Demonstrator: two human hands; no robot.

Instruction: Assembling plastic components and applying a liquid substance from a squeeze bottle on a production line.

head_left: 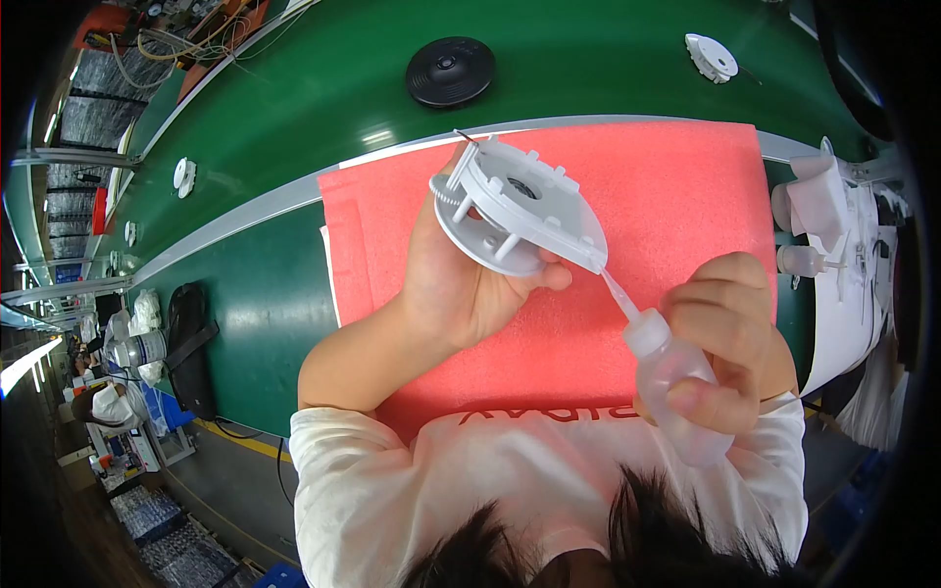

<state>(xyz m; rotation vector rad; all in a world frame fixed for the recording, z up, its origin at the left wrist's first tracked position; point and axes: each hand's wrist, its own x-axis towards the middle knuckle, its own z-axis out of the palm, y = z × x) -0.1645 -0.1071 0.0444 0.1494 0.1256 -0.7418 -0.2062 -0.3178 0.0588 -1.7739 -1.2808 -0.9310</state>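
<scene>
My left hand (470, 284) is closed round a white plastic housing (534, 201), a rounded two-layer part with posts, small tabs and a dark round piece in its middle. It is held tilted above the pink foam mat (676, 186). In my right hand (720, 333) is a translucent squeeze bottle (681, 392) with a thin tapered nozzle. The nozzle's tip meets, or nearly meets, the lower right corner of the housing; I cannot tell whether they touch. Part of my left fingers is hidden behind the housing.
A black ribbed disc (451, 72) and a white housing (711, 59) lie on the green belt beyond the mat. More white parts (184, 177) sit farther left. Another small bottle (801, 261) stands at the right edge. A black pouch (191, 348) lies on the left.
</scene>
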